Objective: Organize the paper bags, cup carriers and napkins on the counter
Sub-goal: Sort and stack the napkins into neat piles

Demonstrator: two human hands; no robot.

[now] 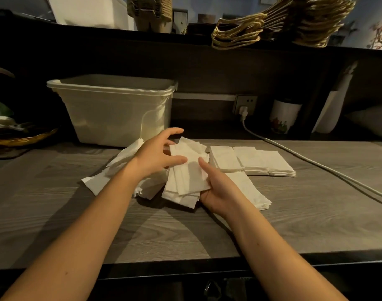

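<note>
The right hand (218,190) gripped a bundle of napkins (190,177), thumb on top and fingers underneath. The bundle's long axis ran away from the person and leaned slightly left. The left hand (157,155) hovered spread over the bundle's far end, its thumb touching the top sheet, holding nothing. Loose napkins (120,161) lay on the surface (77,213) under the left forearm. 4 squared stacks (250,159) sat just right of the bundle, so the right hand seemed the nearer one for setting it down.
</note>
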